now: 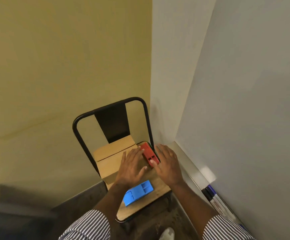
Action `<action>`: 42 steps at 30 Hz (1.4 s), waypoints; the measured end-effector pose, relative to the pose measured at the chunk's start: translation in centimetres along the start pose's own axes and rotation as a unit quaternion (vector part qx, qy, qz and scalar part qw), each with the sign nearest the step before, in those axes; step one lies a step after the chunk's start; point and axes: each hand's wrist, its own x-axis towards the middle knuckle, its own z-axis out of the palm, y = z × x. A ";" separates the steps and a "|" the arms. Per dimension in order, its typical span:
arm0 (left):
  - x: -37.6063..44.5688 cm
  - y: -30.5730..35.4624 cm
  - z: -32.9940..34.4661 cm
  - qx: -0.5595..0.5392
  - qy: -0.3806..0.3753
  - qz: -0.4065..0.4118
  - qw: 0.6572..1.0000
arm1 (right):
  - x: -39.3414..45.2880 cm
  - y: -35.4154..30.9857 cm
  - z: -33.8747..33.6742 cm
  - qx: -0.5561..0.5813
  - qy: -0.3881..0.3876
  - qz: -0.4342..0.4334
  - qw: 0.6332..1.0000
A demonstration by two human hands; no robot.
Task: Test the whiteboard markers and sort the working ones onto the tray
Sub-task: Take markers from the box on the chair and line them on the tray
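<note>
On the wooden seat of a black metal chair (141,108) in a room corner, three items: a cardboard box (109,160) at the back left, a red tray (149,155) at the back right, a blue tray (138,192) nearer the front edge. Both trays are shallow, with moulded compartments; contents not discernible.

Left hand (132,166): palm down, fingers straight and spread. It lies over the box's right edge, fingertips reaching the red tray's left side, thumb pointing toward the tray's near end. Holds nothing visible.

Right hand (166,162): palm down, fingers extended and slightly spread, just right of the red tray. Thumb touches or nearly touches the tray's near right corner; actual contact cannot be told. Holds nothing visible.

Red tray sits between the two hands, long axis running away from the viewer, tilted slightly left. Blue tray lies partly under the left forearm, apart from the red one.

Whiteboard (253,101) fills the right side of the view. On its ledge (192,168), near the lower right, markers (213,196) lie end to end; a dark cap and a labelled barrel show, blurred.

Both forearms carry striped sleeves (88,226) rolled above the elbow.
</note>
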 end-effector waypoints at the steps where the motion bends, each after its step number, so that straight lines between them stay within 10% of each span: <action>1: 0.3 -0.7 -0.3 0.002 0.001 -0.010 1.000 | 0.7 -0.2 0.4 0.002 -0.007 -0.003 1.000; 13: 4.7 -11.2 -3.8 -0.011 -0.051 -0.061 0.997 | 4.9 -4.7 5.0 0.014 -0.102 -0.010 0.995; 29: 6.7 -17.4 -5.1 0.049 -0.167 0.119 0.977 | 5.3 -10.0 8.1 -0.052 -0.134 0.030 0.989; 42: 9.5 -17.7 -11.4 0.036 -0.048 0.187 0.980 | 9.8 -13.8 3.2 -0.154 -0.274 -0.114 0.943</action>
